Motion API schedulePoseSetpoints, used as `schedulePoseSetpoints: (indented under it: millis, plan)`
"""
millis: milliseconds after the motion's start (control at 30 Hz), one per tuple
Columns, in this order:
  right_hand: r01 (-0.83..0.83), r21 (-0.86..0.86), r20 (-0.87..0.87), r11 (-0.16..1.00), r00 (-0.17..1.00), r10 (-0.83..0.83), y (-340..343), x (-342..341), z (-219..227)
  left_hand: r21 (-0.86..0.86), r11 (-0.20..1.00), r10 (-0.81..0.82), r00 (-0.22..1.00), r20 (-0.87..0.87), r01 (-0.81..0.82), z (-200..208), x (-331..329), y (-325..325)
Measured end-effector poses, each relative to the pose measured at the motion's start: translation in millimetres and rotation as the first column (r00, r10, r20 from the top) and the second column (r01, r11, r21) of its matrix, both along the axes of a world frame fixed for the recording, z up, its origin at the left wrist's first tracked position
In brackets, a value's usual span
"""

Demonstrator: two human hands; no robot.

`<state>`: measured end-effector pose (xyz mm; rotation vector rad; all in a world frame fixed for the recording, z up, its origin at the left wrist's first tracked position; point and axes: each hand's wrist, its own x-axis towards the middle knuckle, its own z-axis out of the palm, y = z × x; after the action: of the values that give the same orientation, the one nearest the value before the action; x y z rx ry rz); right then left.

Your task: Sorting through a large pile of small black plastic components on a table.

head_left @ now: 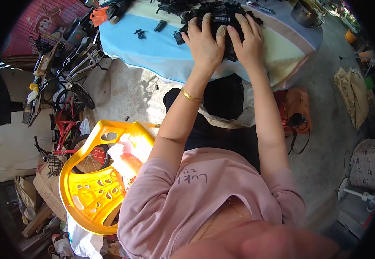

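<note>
At the table's near edge, my left hand (206, 43) lies palm down on a heap of black plastic parts (228, 12), its fingers spread. Beside it my right hand (248, 43) rests on the same heap, fingers stretched forward and apart. Pale coverings wrap some of my left fingertips. Neither hand visibly grips a part, though what is under the palms is hidden. Left of the heap lie a single black piece (160, 26) and a cluster of small black bits (140, 33). Below the hands, a pale sack (230, 123) with a dark inside sits open at my lap.
A striped cloth (125, 34) covers the table. A metal pot (305, 15) and a metal hand tool (261, 7) are at its far right. A yellow plastic chair (77, 203) stands at my left, near bicycles (66, 129). An orange bag (299, 103) is at my right.
</note>
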<state>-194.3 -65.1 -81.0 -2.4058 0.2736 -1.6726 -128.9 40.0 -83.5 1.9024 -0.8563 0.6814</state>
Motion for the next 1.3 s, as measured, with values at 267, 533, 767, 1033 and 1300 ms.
schedulePoseSetpoints:
  millis: [267, 533, 767, 1033, 1300]
  plan:
    - [0.040, 0.034, 0.068, 0.999, 0.997, -0.042, 36.7, -22.4, 15.4, -0.174, 0.975, 0.190, 0.917, 0.352, -0.135, 19.4, -22.9, 6.0]
    - [-0.113, 0.053, 0.215, 0.992, 0.971, 0.099, 33.3, -27.2, -20.0, -0.321, 0.916, -0.220, 0.971, 0.098, 0.240, -20.6, -28.1, 9.4]
    - [-0.236, 0.082, 0.156, 0.968, 0.963, 0.221, 46.0, -45.2, -26.8, -0.365, 0.884, -0.289, 0.955, 0.067, 0.293, -29.2, -41.7, 22.7]
    - [-0.310, 0.249, 0.157, 0.918, 0.948, 0.277, 55.6, -58.3, -43.0, -0.384, 0.875, -0.291, 0.954, 0.067, 0.294, -43.6, -56.7, 22.9]
    - [-0.312, 0.386, 0.060, 0.868, 0.948, 0.314, 68.7, -77.0, -60.1, -0.338, 0.875, -0.347, 0.936, 0.061, 0.347, -66.9, -76.7, 30.7]
